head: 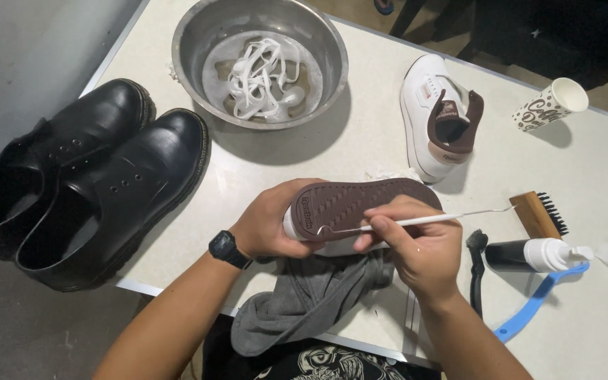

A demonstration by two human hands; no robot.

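Observation:
My left hand (269,222) grips a white sneaker (360,204) turned sole up, its brown ribbed sole facing me. My right hand (416,246) pinches a thin white-handled metal pick (423,219), whose hooked tip rests on the sole near the heel end. A black watch is on my left wrist. Under the shoe lies a grey cloth (304,302) at the table's near edge. The matching white sneaker (438,116) with a brown lining stands upright farther back.
A steel bowl (198,28) holds water and white laces. Two black leather shoes (86,176) sit at the left. On the right are a paper cup (550,104), a wooden brush (540,213), a small black brush (476,267), a pump bottle (536,255) and a blue-handled brush (536,302).

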